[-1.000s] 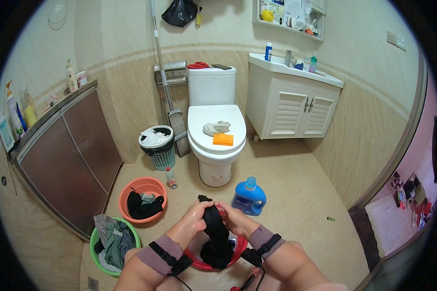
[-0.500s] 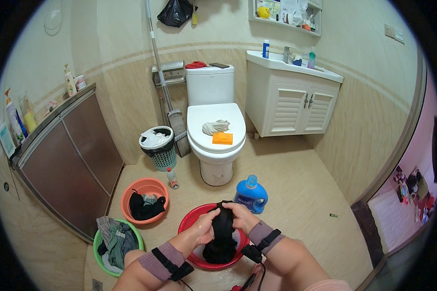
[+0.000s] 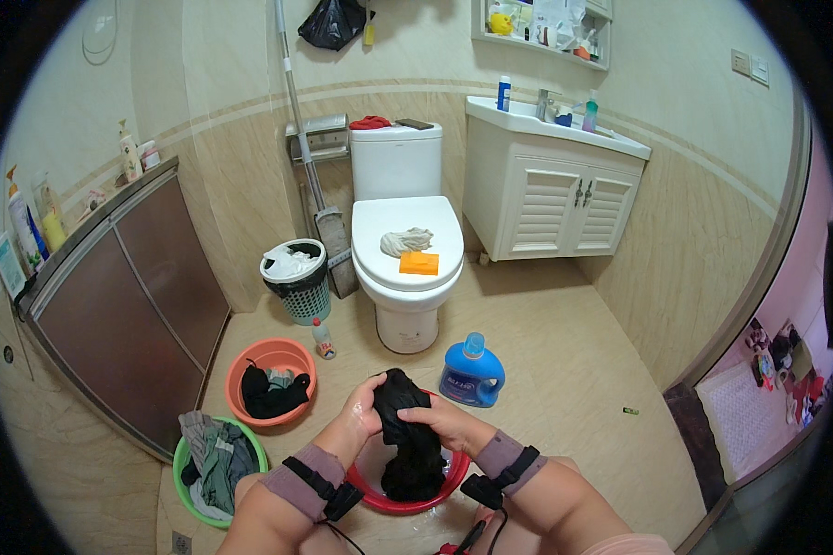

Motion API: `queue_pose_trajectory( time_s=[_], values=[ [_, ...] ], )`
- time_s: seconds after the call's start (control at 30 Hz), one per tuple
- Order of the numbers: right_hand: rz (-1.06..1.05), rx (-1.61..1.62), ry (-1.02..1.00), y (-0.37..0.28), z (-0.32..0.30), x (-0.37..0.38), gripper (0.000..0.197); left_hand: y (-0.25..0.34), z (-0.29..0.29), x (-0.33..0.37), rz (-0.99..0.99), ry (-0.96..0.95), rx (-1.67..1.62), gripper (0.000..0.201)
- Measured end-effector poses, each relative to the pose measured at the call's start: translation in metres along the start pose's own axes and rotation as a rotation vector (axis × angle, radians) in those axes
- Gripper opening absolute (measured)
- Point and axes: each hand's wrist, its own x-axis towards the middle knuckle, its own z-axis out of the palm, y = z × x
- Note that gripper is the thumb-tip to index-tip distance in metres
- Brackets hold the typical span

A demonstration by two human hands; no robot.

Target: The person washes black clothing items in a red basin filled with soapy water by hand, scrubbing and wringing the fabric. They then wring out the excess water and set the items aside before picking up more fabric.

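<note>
A wet-looking black garment (image 3: 413, 462) hangs between my hands, its lower part resting in the red basin (image 3: 405, 507) in front of me. My left hand (image 3: 365, 407) grips the garment's upper left edge. From the right, my right hand (image 3: 444, 422) holds the cloth, with the thumb lying across its front. Whitish water (image 3: 370, 458) shows in the basin beside the cloth. Just beyond the basin on the right stands a blue detergent jug (image 3: 472, 375). Part of the basin's far rim is hidden by the garment and my hands.
An orange basin (image 3: 233, 407) with dark clothes and a green basin (image 3: 181, 476) with grey-green clothes stand at left. A small bottle (image 3: 324, 339), a trash bin (image 3: 307, 301) and the toilet (image 3: 407, 328) are farther off. A white vanity cabinet (image 3: 546, 208) is at back right.
Both hands have shifted their hold on the garment. Its top now leans left and spreads wider, and my right hand sits lower, with its thumb across the cloth.
</note>
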Motion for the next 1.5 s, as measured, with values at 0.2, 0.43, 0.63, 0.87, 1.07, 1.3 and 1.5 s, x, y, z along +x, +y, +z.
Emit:
queue_pose_trajectory(
  time_s=[0.2, 0.43, 0.63, 0.87, 1.07, 1.3, 1.5],
  values=[
    [0.035, -0.041, 0.144, -0.006, -0.003, 0.003, 0.039, 0.002, 0.018, -0.016, 0.168, -0.179, 0.087, 0.027],
    [-0.118, -0.114, 0.222, -0.007, -0.007, 0.010, 0.035, -0.001, 0.047, -0.038, 0.498, -0.278, 0.248, 0.042],
    [-0.278, -0.080, 0.300, -0.010, -0.007, 0.009, 0.031, 0.001, 0.052, -0.042, 0.503, -0.309, 0.243, 0.031],
    [-0.293, 0.167, 0.341, -0.018, -0.012, 0.006, 0.019, 0.011, 0.039, -0.031, 0.529, -0.212, 0.049, 0.025],
    [-0.379, 0.232, 0.237, -0.031, -0.001, 0.001, 0.024, 0.005, 0.029, -0.017, 0.547, -0.156, 0.110, 0.026],
    [-0.361, 0.386, 0.129, -0.023, 0.007, 0.015, 0.023, -0.013, 0.043, -0.024, 0.167, -0.367, -0.072, 0.043],
    [-0.462, 0.086, 0.394, -0.009, -0.008, 0.027, 0.016, -0.024, 0.045, -0.023, 0.423, -0.253, 0.282, 0.034]
  ],
)
